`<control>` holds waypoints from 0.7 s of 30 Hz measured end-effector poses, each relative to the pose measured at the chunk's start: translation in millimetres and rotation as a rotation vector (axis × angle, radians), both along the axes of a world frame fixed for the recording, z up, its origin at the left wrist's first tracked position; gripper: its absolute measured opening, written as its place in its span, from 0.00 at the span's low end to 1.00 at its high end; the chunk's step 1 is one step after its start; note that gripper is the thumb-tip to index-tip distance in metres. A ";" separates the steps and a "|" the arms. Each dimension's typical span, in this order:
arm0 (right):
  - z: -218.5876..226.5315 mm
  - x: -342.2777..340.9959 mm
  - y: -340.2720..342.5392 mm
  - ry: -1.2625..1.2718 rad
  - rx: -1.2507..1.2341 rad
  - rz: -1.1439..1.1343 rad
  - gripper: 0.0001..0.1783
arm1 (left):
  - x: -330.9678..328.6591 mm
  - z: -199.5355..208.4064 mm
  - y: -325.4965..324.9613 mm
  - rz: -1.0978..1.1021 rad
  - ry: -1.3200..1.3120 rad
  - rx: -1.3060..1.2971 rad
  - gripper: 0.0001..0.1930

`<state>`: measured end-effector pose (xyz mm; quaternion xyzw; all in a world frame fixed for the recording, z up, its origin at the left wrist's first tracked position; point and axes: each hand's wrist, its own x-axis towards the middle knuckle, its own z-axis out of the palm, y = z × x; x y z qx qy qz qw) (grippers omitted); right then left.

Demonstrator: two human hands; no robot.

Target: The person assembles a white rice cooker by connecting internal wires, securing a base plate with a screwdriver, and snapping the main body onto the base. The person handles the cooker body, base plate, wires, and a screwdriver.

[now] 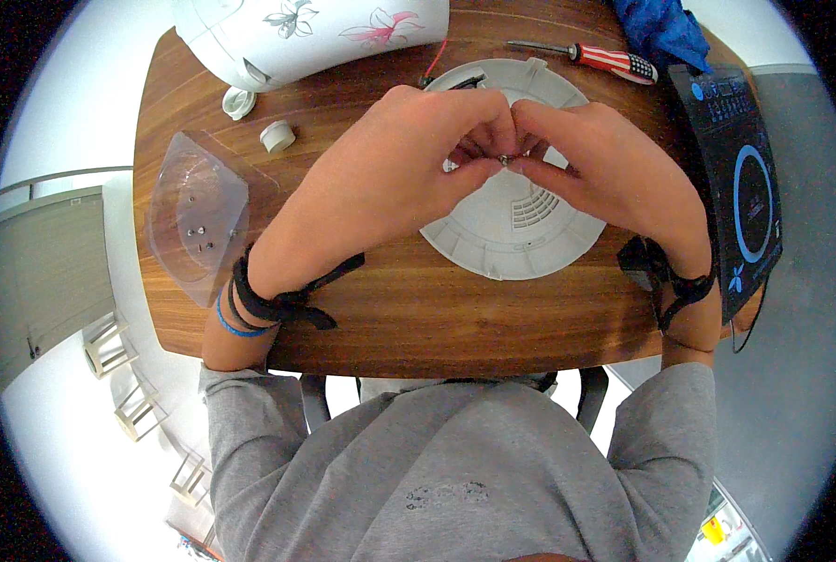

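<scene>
The left hand [425, 136] and the right hand [605, 150] meet fingertip to fingertip above a round plate [484, 245], pinching a tiny metallic piece [504, 160] between them. It shows as a grey glint; the fingers cover most of it, so I cannot tell its shape, its long axis or which way it points, nor which hand bears more of the grip.

The plate lies flat on the wood-grain surface [418, 323], beneath the hands. It is pale off-white, with a notched rim and curved rows of vent slots [535, 208] at 5 o'clock from its centre. Being round, it has no long axis; one rim tab points to 12 o'clock. A red wire [436, 62] rises near its 11 o'clock edge.

Judged from the plate's centre, a white appliance [343, 56] with a flower print sits at 10 o'clock, a clear tray [220, 176] holding small screws [198, 231] near 9, and a screwdriver [615, 63] between 1 and 2, its shaft pointing towards 9.
</scene>
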<state>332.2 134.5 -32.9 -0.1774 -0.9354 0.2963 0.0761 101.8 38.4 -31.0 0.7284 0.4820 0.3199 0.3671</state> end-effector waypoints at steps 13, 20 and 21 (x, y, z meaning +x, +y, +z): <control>1.2 0.9 0.0 -0.047 0.023 0.013 0.12 | 0.1 1.4 -0.9 -0.007 0.014 -0.042 0.08; 5.8 -0.6 -2.8 0.065 0.008 -0.046 0.14 | 0.5 3.4 0.8 0.085 0.129 -0.013 0.16; 7.7 -1.0 -2.8 0.068 0.003 -0.064 0.14 | 1.4 4.9 0.7 0.096 0.122 -0.004 0.17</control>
